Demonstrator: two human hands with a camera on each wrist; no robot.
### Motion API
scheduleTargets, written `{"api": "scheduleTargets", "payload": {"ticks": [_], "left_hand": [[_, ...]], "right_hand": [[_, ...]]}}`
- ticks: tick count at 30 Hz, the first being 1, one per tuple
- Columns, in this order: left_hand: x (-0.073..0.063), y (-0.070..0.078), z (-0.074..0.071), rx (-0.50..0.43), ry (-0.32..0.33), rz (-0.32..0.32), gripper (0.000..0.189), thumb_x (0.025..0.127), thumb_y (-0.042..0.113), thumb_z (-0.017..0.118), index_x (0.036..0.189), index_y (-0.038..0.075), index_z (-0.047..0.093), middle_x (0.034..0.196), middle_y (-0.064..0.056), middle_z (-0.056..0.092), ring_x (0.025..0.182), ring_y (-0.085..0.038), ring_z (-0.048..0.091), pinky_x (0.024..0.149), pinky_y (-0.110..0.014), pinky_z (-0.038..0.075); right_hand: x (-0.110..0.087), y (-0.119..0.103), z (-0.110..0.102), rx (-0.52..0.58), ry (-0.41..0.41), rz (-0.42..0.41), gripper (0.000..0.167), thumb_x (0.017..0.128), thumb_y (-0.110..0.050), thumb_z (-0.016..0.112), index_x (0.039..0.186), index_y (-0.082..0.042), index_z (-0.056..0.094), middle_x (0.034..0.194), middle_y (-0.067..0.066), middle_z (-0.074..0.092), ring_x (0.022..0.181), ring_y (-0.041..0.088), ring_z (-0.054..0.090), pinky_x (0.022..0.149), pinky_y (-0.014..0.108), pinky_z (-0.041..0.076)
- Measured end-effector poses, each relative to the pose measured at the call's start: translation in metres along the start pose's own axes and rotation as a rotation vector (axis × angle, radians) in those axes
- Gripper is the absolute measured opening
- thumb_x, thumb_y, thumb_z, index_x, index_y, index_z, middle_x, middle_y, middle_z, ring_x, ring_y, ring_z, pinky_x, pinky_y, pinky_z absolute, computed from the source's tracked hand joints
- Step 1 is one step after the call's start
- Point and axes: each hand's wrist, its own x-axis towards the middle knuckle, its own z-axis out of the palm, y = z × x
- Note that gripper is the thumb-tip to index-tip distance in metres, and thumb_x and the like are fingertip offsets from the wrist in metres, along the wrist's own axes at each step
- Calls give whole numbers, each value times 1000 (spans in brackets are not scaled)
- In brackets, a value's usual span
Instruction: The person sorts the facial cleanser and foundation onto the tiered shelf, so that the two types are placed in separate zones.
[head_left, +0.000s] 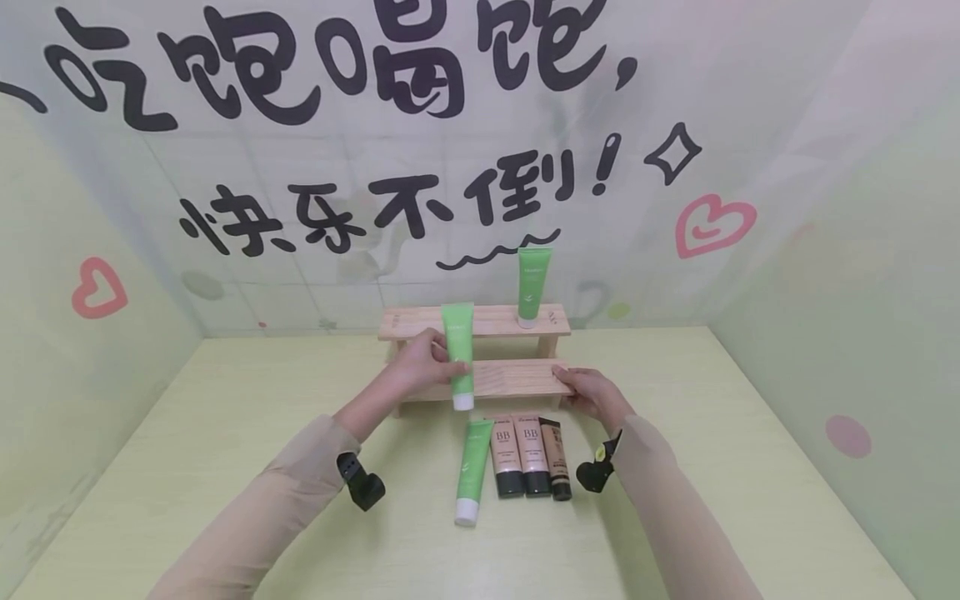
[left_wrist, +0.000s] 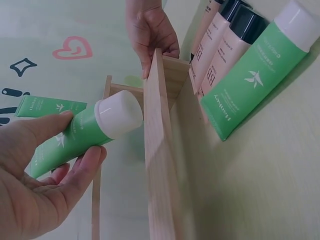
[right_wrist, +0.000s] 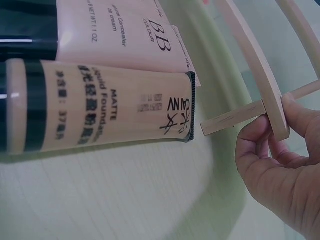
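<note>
My left hand (head_left: 422, 365) grips a green squeeze tube (head_left: 460, 337), its white cap pointing down, in front of the left part of a two-step wooden rack. In the left wrist view, thumb and fingers pinch the tube's (left_wrist: 82, 131) sides. My right hand (head_left: 597, 394) holds the right end of the rack's lower step (head_left: 517, 380). The right wrist view has the thumb above the board's end and curled fingers (right_wrist: 250, 145) below. A second green tube (head_left: 529, 287) stands cap-down on the upper step (head_left: 491, 320), toward its right end.
On the table (head_left: 300, 517), before the rack, lie a third green tube (head_left: 473, 471), two pink BB cream tubes (head_left: 505, 450) with black caps and a tan liquid foundation tube (head_left: 556, 454). Behind the rack rises a printed backdrop (head_left: 322, 150); side panels flank the table.
</note>
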Motion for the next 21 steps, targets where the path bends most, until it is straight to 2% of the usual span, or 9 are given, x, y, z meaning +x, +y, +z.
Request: {"api": "scheduleTargets", "payload": {"ticks": [6, 14, 21], "left_hand": [[4, 13, -2, 7, 17, 11, 52, 75, 26, 73, 113, 4, 45, 103, -13, 59, 85, -21, 61, 71, -25, 54], [9, 18, -2, 10, 31, 25, 51, 75, 28, 74, 111, 6, 45, 102, -11, 61, 84, -21, 62, 70, -26, 53], [11, 23, -4, 8, 56, 38, 52, 76, 27, 73, 113, 6, 44, 105, -12, 60, 88, -23, 60, 70, -26, 53]], "right_hand": [[0, 0, 0, -3, 2, 3, 52, 95, -24, 46, 132, 10, 36, 80, -2, 53, 68, 6, 46, 60, 19, 37], [1, 1, 0, -12, 10, -1, 52, 95, -25, 46, 133, 10, 36, 85, 1, 52, 70, 6, 47, 61, 18, 39], [1, 1, 0, -3, 2, -1, 53, 95, -24, 47, 133, 11, 35, 91, 3, 53, 73, 6, 48, 62, 18, 41]]}}
